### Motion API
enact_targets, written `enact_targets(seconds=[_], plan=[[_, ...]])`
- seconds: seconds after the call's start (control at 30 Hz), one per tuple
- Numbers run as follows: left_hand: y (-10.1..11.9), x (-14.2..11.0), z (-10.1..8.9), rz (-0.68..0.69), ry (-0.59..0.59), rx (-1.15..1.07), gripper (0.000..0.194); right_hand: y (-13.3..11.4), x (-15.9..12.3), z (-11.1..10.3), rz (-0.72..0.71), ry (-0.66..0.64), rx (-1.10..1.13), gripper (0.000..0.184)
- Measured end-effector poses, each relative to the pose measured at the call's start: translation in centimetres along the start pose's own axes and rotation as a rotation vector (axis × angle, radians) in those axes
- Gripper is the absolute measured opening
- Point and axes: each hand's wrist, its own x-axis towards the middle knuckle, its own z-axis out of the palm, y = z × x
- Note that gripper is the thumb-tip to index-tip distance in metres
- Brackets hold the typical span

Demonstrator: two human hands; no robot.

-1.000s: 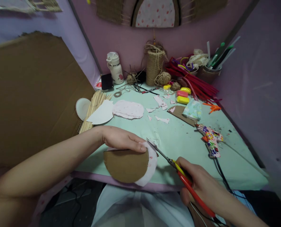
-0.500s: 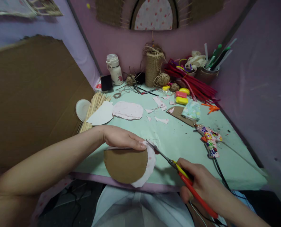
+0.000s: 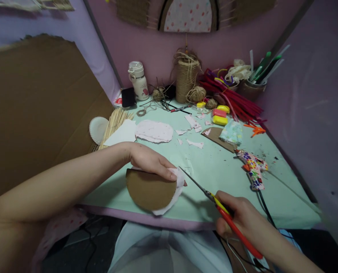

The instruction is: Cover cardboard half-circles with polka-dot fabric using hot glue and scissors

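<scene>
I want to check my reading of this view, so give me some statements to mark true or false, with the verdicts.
1. The right hand holds the scissors. True.
2. The left hand holds the glue gun. False: the left hand holds the brown cardboard piece and a white sheet; the glue gun lies on the table.
3. The white bottle stands upright. True.
4. The large twine spool lies on its side. False: the large twine spool stands upright.
</scene>
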Motion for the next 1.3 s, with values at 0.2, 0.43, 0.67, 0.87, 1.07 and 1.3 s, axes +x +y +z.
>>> enact_targets(seconds=[0.2, 0.43, 0.67, 0.87, 1.07, 1.3], plan=[[-1.1, 0.3, -1.8, -0.022, 0.02, 0.092, 0.042, 1.5, 0.6, 0.5, -0.074, 0.167, 0.036, 0.039], [-0.5, 0.9, -1.3, 0.069, 0.212, 0.348, 0.081, -1.0, 3.5, 1.5, -0.236, 0.355, 0.259, 0.043], [0.7, 0.5, 0.7, 0.072, 0.319, 0.484, 0.096, -4.4, 6.6, 3.5, -0.284, 0.386, 0.325, 0.045], [-3.0, -1.5, 0.6, 0.169, 0.166, 0.077, 0.076, -4.6, 5.4, 2.0, -0.269, 0.599, 0.296, 0.041], [-4.2, -4.9, 1.3, 0.56, 0.782, -0.391, 0.041, -5.8, 5.1, 1.4, -0.418, 0.788, 0.598, 0.042], [-4.8, 2.5, 6.5, 1.16, 0.925, -0.917, 0.086, -8.7, 8.2, 6.5, -0.466, 0.704, 1.187, 0.044]])
